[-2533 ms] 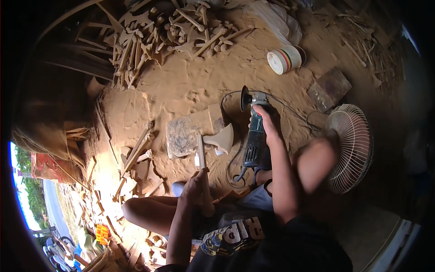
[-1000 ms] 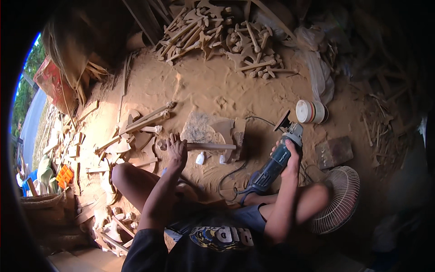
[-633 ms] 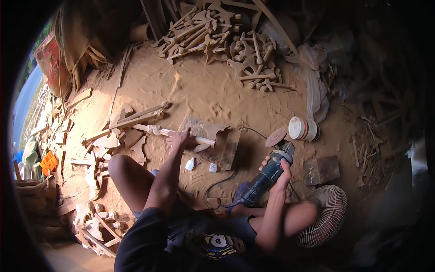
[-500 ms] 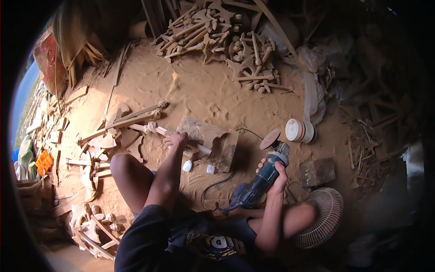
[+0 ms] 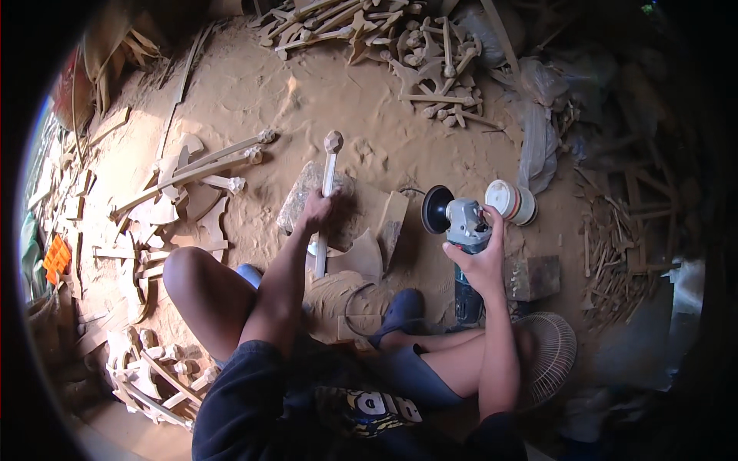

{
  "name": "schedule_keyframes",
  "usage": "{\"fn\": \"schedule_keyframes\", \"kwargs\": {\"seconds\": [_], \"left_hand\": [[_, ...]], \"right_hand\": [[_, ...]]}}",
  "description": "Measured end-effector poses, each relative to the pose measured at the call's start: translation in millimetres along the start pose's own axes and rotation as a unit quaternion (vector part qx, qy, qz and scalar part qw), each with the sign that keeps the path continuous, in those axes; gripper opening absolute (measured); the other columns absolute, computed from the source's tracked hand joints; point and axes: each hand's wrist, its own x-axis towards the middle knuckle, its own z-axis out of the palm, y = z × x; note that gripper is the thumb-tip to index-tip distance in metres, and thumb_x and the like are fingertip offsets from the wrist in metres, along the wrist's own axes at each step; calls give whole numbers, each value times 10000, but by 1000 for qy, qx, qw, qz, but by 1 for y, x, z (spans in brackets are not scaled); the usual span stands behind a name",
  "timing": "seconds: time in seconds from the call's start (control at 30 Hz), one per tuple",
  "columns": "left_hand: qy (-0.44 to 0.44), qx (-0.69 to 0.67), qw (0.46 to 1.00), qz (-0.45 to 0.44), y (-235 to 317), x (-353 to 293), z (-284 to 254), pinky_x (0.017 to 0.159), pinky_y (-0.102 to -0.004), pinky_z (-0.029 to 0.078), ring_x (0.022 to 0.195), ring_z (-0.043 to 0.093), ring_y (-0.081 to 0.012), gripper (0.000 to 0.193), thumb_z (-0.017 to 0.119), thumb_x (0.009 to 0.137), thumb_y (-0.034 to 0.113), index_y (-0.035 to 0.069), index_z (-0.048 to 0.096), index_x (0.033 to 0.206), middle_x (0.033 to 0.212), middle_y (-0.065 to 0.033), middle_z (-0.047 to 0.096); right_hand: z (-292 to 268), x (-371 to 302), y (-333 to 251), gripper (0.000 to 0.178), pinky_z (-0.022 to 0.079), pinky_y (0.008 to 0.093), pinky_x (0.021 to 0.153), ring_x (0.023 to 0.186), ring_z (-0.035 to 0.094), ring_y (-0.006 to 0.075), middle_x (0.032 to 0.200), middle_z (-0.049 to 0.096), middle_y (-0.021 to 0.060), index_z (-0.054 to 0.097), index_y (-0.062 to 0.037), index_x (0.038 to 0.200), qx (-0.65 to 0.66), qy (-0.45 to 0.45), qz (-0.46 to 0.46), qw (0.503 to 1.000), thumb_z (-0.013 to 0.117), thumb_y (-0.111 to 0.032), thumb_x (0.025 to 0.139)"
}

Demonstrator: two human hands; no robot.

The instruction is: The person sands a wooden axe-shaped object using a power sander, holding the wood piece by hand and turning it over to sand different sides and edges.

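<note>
Axe (image 5: 330, 175): pale wood, just left of the frame's centre, knobbed end up, broad blade low and toward the right.
Left hand (image 5: 317, 209): my fingers are wrapped closed round its shaft, about midway.
Stone slab (image 5: 296, 201): behind the shaft; I can't tell whether they touch.
Grinder (image 5: 466, 221): right of centre, body pointing down the frame, dark disc (image 5: 437, 209) at its left.
Right hand (image 5: 483, 265): against the grinder, my thumb and forefinger spread wide; the other fingers are hidden, so I can't tell how firmly they close.
Bucket (image 5: 511, 203): white, tipped over, just beyond my right hand.
Wooden parts (image 5: 188, 177): scattered at the left, with a heap (image 5: 369, 29) along the top.
Fan (image 5: 555, 355): lower right, beside my knee.
</note>
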Motion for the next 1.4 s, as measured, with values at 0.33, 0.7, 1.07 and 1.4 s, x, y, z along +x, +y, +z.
{"fn": "schedule_keyframes", "kwargs": {"seconds": [0.33, 0.7, 1.07, 1.4], "left_hand": [[126, 179, 971, 93, -31, 13, 19, 701, -507, 519, 741, 681, -395, 425, 697, 1031, 360, -57, 620, 1033, 767, -233, 674], [125, 157, 973, 116, -29, 8, 19, 717, -463, 546, 742, 688, -331, 382, 703, 1006, 320, -47, 609, 1059, 781, -204, 668], [122, 126, 979, 104, -36, 13, 16, 722, -470, 557, 744, 699, -348, 420, 713, 984, 331, -68, 636, 1088, 785, -222, 689], [120, 138, 979, 85, -26, 8, 21, 771, -486, 564, 800, 716, -376, 377, 703, 1003, 297, -51, 633, 1128, 839, -242, 708]], "right_hand": [[113, 20, 8, 887, 579, 620, 945, 1046, 725, 521, 1146, 753, 307, 452, -306, 1640, -333, -325, 65, 883, 796, -228, 826], [155, 27, -6, 861, 565, 622, 993, 1107, 730, 502, 1131, 769, 290, 474, -309, 1633, -350, -372, 50, 858, 778, -206, 834], [170, 32, -11, 845, 593, 587, 950, 1069, 756, 466, 1116, 780, 269, 487, -303, 1626, -426, -358, 40, 830, 792, -182, 847], [163, 26, -12, 846, 589, 590, 951, 1065, 754, 471, 1113, 780, 260, 483, -313, 1630, -394, -369, 51, 840, 795, -193, 852]]}}
